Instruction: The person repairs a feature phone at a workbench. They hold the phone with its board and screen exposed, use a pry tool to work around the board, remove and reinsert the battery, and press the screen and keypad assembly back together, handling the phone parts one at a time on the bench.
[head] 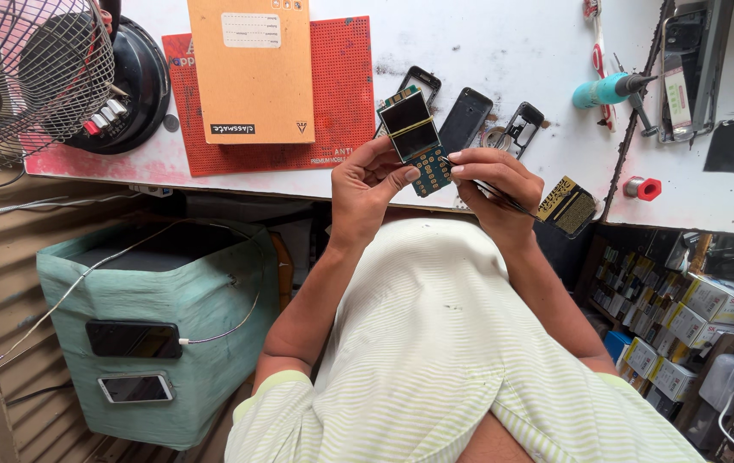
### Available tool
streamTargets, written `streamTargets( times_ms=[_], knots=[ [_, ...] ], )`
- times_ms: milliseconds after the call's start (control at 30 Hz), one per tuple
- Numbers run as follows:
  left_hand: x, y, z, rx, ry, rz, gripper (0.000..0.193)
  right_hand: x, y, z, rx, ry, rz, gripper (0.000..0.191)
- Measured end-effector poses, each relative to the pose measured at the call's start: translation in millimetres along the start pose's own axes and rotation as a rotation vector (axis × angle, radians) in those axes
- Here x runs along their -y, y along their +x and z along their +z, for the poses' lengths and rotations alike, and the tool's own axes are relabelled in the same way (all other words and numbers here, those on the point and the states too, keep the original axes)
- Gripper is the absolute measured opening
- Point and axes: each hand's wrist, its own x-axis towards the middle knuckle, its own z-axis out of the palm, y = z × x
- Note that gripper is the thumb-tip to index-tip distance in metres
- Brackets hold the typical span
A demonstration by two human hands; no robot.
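The fingers of the left hand point(368, 180) were curled around the lower end of a bare phone board point(416, 139), thumb pressed on the keypad face and the other fingers wrapped behind, so the board stood tilted up over the near edge of the white table point(504, 51). The fingers of the right hand point(494, 176) were pinched together on a thin dark tool point(504, 199), likely tweezers, whose tip met the board's right edge beside the keypad contacts.

To do this well, I judged the left grip should stay at the board's edges, off the screen, while the tip worked with light pressure and the wrists braced close to the body.

The board looked rigid and flat: a glossy dark screen crossed by a yellow strip above, and a blue-green panel dotted with gold contacts below. Just behind it on the table lay black plastic phone shells point(467, 116), one solid, others open frames. Further out were a red perforated mat point(341, 103), a matte orange cardboard box point(251, 69) on it, a teal-handled tool point(611, 87) and a small red spool point(644, 187). A wire fan guard point(32, 77) stood at far left.
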Motion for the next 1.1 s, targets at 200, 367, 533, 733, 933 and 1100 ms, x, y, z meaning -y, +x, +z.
streamTargets(
  times_ms=[200,367,533,733,933,1100],
  knots=[
    [0.9,0.3,0.3,-0.003,0.001,0.015,0.042,2.8,-0.3,-0.3,0.004,0.001,0.013,0.024],
    [1.3,-0.2,0.3,0.005,-0.036,0.005,0.043,3.2,-0.6,0.5,-0.005,-0.003,0.023,0.023],
    [0.3,-0.8,0.3,0.007,-0.034,0.005,0.043,4.4,-0.8,0.6,-0.004,0.005,0.013,0.023],
    [-0.6,-1.5,0.4,0.014,-0.047,0.006,0.043,5.1,-0.4,0.7,-0.006,-0.006,0.004,0.024],
    [-0.4,-2.0,0.4,0.013,-0.05,0.008,0.043,5.0,-2.1,1.0,-0.009,-0.004,0.011,0.024],
    [-0.8,-2.4,0.5,0.016,-0.044,0.01,0.042,5.1,-2.3,1.2,-0.01,-0.006,0.009,0.024]
  ],
)
